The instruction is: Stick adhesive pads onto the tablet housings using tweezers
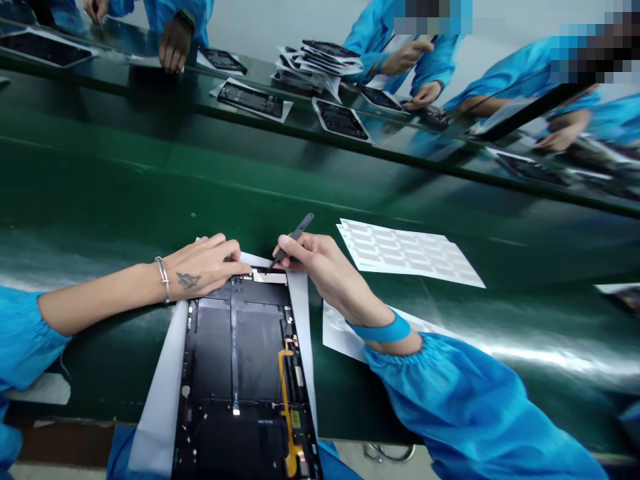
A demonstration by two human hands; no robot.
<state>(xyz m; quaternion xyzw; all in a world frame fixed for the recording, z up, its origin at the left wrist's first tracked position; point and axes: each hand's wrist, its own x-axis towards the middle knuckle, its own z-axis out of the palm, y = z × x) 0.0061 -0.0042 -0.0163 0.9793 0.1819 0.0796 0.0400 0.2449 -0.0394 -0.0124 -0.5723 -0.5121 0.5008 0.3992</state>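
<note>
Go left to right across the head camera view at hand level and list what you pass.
Blue sleeve → silver bangle → left hand → open black tablet housing → right hand with black tweezers → sheet of white labels

Sleeves (465,407) bright blue, same blue on wristband (380,330) at right wrist. Left hand (200,267) w/ dark grey tattoo (189,280) & silver bangle (163,280). Tweezers (295,240) in right hand (320,267) matte blk. Tablet (235,353) blk inside w/ grey panels, yellow-orange ribbon (286,407) down one side. White paper (160,393) under it. Sheet (410,253) white w/ grid of pale beige labels in neat rows. Bench (150,200) dark green, white glare at right. Far tablets (250,100) blk on white paper; co-workers' sleeves (365,33) same blue.
</note>
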